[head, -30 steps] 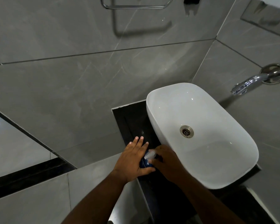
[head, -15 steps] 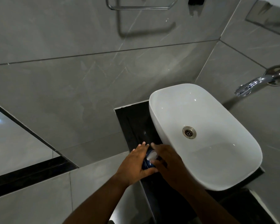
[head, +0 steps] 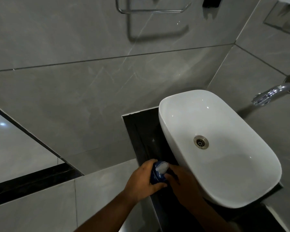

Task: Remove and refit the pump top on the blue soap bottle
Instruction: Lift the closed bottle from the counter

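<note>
The blue soap bottle [head: 156,176] stands on the dark counter [head: 141,129] just left of the white basin. Its pale pump top [head: 161,166] shows between my hands. My left hand [head: 141,180] is wrapped around the bottle's body from the left. From the right, my right hand [head: 181,183] has its fingers at the base of the pump top. Most of the bottle is hidden by both hands.
A white basin [head: 177,113] with a metal drain [head: 201,142] fills the counter's right part. A chrome tap [head: 273,93] sticks out of the right wall. A towel rail [head: 151,10] hangs on the grey tiled wall above.
My left fingers have curled from spread to closed around the bottle. The pump top shows more fully between the hands. The view has shifted slightly.
</note>
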